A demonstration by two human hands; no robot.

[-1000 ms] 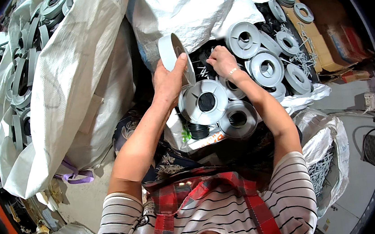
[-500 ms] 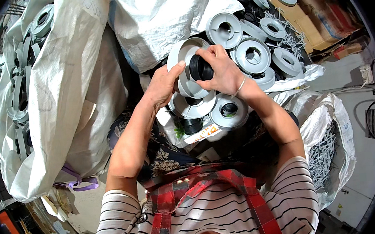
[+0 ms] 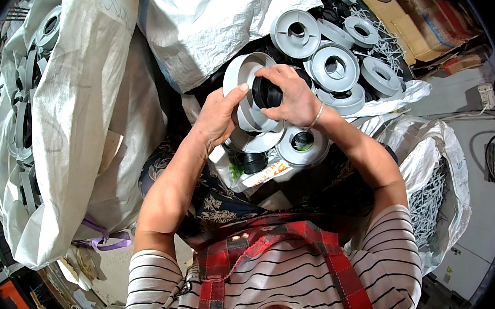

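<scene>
My left hand [image 3: 218,117] grips a round grey plastic ring with a deep rim [image 3: 237,75], thumb over its edge and fingers behind it. In my right hand [image 3: 296,95] a ribbed black rubber-like sleeve [image 3: 268,92] is pinched between thumb and fingers, right at the grey ring's open side. Whether the sleeve sits inside the ring's hole I cannot tell. Just below lie another grey ring [image 3: 253,143] and a flanged grey disc [image 3: 301,156] with a dark centre. A loose black sleeve [image 3: 254,163] rests beside them on a printed plastic bag [image 3: 261,177].
Several grey discs [image 3: 334,68] and black parts are heaped to the right of my hands. A tall white woven sack [image 3: 85,104] with grey rings stands at left. Another white sack [image 3: 217,26] lies ahead. At lower right, an open sack holds thin grey sticks [image 3: 428,208]. Cardboard [image 3: 437,23] lies far right.
Both hands keep their hold, with the black sleeve turned slightly against the grey ring. The surrounding view has shifted a little.
</scene>
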